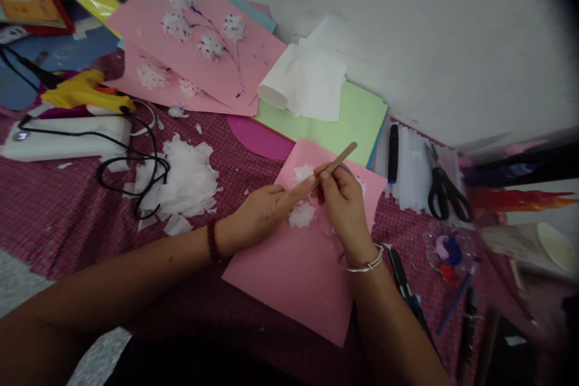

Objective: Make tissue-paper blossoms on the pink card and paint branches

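My right hand point(341, 199) grips a flat wooden craft stick point(342, 157) between thumb and fingers, its rounded end pointing up and away. Beside it, my left hand point(266, 212) has its index finger stretched out to the right fingertips, near the stick's lower end. Its other fingers are partly hidden. Both hands are over a pink sheet of paper point(294, 277). On that sheet sit fluffy white paper puffs: one puff point(301, 214) just below my fingertips, another puff point(303, 173) above them, and part of a third behind my right hand.
Torn white paper point(187, 178) lies heaped at left under a black cord, near a yellow glue gun point(85, 93) and white power bank point(67, 137). Pink sheets with puff flowers point(210, 46) lie behind. Scissors point(446, 190), a paint palette point(447, 250) and a cup point(534, 247) are at right.
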`<state>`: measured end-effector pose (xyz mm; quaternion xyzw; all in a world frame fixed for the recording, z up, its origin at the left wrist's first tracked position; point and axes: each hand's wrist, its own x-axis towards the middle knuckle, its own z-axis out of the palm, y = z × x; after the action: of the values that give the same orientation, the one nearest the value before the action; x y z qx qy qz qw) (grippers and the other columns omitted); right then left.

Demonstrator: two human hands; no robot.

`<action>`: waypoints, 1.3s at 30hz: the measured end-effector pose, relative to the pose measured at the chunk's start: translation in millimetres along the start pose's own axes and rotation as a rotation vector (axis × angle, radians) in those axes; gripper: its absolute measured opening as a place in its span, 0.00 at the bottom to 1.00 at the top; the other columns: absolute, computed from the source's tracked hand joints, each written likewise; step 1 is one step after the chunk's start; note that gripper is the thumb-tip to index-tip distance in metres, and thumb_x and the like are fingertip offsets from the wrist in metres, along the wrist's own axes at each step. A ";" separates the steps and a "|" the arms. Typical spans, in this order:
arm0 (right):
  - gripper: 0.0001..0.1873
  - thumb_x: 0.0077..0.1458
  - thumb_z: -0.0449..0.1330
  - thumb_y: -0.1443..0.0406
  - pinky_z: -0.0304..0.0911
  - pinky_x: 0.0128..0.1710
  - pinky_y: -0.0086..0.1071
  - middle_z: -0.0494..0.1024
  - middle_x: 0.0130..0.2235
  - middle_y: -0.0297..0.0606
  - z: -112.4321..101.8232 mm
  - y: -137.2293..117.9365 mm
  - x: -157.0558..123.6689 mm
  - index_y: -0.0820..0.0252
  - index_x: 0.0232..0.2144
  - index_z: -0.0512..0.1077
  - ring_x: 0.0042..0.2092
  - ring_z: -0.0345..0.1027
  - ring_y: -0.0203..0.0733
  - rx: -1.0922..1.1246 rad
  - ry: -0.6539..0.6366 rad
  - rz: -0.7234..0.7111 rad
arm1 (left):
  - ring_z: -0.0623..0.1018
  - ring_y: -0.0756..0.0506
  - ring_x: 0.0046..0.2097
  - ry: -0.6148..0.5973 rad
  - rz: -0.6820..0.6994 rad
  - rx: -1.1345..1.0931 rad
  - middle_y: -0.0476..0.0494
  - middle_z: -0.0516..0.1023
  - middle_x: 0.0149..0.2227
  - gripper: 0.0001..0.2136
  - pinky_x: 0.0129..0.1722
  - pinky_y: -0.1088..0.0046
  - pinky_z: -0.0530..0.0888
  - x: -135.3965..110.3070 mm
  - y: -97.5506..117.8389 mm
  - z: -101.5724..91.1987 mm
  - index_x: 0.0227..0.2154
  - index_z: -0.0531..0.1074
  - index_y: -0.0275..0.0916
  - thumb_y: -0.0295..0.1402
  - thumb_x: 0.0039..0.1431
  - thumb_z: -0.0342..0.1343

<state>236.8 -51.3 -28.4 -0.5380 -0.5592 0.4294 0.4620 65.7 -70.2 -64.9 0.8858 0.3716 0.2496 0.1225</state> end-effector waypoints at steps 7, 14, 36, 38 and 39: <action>0.07 0.59 0.51 0.64 0.58 0.21 0.27 0.66 0.29 0.30 0.7 1.5 0.3 0.57 0.30 0.67 0.24 0.60 0.29 -0.027 0.007 -0.023 | 0.74 0.47 0.39 -0.019 0.038 0.021 0.39 0.75 0.47 0.31 0.41 0.69 0.73 0.2 -2.2 1.4 0.65 0.40 0.37 0.21 0.60 0.43; 0.06 0.58 0.51 0.66 0.58 0.23 0.28 0.65 0.30 0.31 -0.1 2.0 1.4 0.57 0.30 0.66 0.25 0.60 0.30 -0.087 -0.036 -0.048 | 0.74 0.46 0.42 -0.048 0.057 0.027 0.39 0.75 0.43 0.29 0.44 0.69 0.73 -0.5 -3.4 4.9 0.64 0.42 0.35 0.23 0.62 0.44; 0.06 0.58 0.50 0.65 0.58 0.20 0.27 0.65 0.25 0.28 0.9 7.7 4.2 0.57 0.30 0.65 0.21 0.59 0.30 -0.072 -0.064 0.069 | 0.76 0.46 0.40 -0.033 -0.146 -0.086 0.40 0.76 0.42 0.26 0.42 0.68 0.73 5.6 4.3 -5.0 0.60 0.54 0.36 0.19 0.57 0.46; 0.06 0.59 0.50 0.64 0.57 0.19 0.27 0.66 0.25 0.29 -2.3 6.3 5.1 0.57 0.31 0.65 0.21 0.60 0.30 -0.020 0.035 0.075 | 0.76 0.45 0.42 -0.021 -0.150 -0.098 0.38 0.76 0.43 0.24 0.43 0.67 0.73 6.3 5.5 -4.1 0.59 0.56 0.34 0.21 0.58 0.46; 0.06 0.59 0.50 0.64 0.57 0.20 0.26 0.67 0.26 0.29 -4.5 6.0 5.5 0.57 0.31 0.66 0.22 0.60 0.30 0.008 0.093 0.067 | 0.76 0.45 0.42 -0.013 -0.152 -0.108 0.38 0.76 0.43 0.23 0.42 0.67 0.73 7.6 5.7 -5.6 0.58 0.57 0.33 0.22 0.58 0.46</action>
<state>242.4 -45.6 -33.1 -0.5740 -0.5170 0.4215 0.4750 70.8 -68.5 -55.2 0.8487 0.4232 0.2534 0.1910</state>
